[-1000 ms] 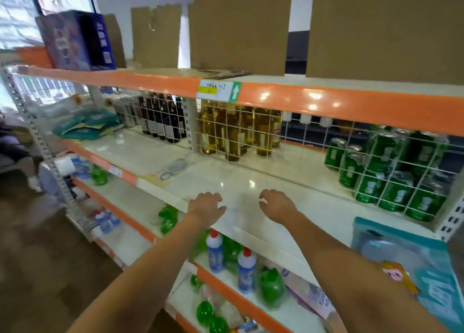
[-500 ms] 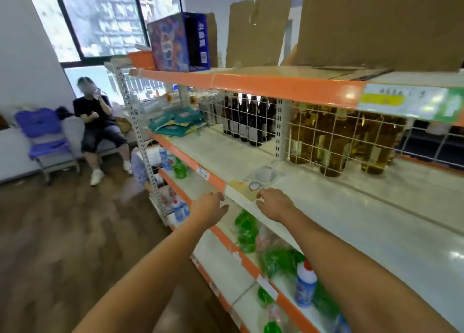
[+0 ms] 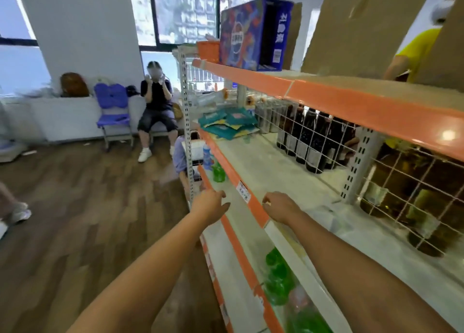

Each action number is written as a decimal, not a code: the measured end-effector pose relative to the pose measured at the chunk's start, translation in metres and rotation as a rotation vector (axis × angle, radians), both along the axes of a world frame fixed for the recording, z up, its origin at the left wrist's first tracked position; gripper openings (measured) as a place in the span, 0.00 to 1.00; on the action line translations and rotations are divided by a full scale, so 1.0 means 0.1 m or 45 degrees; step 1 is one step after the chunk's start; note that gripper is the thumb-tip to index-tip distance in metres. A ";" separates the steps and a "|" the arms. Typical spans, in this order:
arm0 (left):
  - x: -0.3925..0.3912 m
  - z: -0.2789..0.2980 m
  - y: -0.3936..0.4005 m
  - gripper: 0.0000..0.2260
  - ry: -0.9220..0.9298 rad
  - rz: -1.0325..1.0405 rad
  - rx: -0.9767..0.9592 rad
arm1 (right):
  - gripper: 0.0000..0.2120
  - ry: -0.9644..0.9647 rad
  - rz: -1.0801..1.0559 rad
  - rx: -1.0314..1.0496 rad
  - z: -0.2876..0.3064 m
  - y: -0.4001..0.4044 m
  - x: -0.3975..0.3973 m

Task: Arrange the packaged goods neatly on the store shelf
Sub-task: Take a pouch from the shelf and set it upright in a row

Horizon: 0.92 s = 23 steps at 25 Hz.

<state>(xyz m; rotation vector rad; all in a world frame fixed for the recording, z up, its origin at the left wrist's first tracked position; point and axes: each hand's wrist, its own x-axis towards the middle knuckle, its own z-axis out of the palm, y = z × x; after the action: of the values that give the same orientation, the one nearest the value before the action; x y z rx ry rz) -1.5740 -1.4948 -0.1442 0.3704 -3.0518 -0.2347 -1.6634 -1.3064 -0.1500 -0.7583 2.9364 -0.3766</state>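
Note:
A loose pile of teal flat packages (image 3: 227, 123) lies at the far left end of the white middle shelf (image 3: 271, 172), which has an orange front edge. My left hand (image 3: 209, 204) hovers in front of that edge, fingers relaxed, holding nothing. My right hand (image 3: 280, 207) hangs just over the shelf's front, fingers loosely curled and empty. Both hands are well short of the packages.
Dark bottles (image 3: 311, 141) and amber bottles (image 3: 411, 194) stand behind a wire grid. A blue box (image 3: 253, 33) and cardboard (image 3: 361, 28) sit on the top shelf. Green and white bottles (image 3: 278, 280) fill lower shelves. A seated person (image 3: 155, 111) and purple chair (image 3: 113, 111) are left; another person in yellow (image 3: 416, 53) stands behind the shelf.
The view has swung left along the shelf. The green cans and the blue package at the right have left the view. Both hands stay empty and now lie near the shelf's front edge.

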 end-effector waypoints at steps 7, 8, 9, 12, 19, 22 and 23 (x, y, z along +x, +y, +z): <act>-0.35 -0.15 -0.88 0.15 -0.013 0.182 0.068 | 0.15 -0.008 0.148 -0.014 -0.13 -1.03 -0.55; -0.41 -0.16 -1.02 0.14 -0.031 0.196 0.058 | 0.15 -0.010 0.157 -0.022 -0.12 -1.17 -0.63; -0.48 -0.16 -1.20 0.14 -0.045 0.204 0.040 | 0.15 -0.016 0.165 -0.029 -0.13 -1.35 -0.72; -0.72 -0.14 -1.76 0.17 -0.069 0.209 -0.005 | 0.14 -0.034 0.185 -0.046 -0.15 -1.91 -0.99; -1.43 -0.06 -2.84 0.15 -0.014 0.193 -0.027 | 0.11 -0.058 0.088 -0.161 -0.11 -3.06 -1.62; -1.73 -0.15 -3.13 0.16 -0.083 0.164 -0.025 | 0.10 -0.076 0.081 -0.103 -0.20 -3.37 -1.90; -1.83 -0.20 -3.20 0.16 -0.112 0.149 -0.024 | 0.11 -0.078 0.075 -0.087 -0.22 -3.44 -1.99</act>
<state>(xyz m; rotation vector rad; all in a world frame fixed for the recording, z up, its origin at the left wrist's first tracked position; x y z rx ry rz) -1.7566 -1.8151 -0.1639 0.5709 -3.1016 -0.1878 -1.8628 -1.6508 -0.1721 -0.8240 2.8504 -0.4882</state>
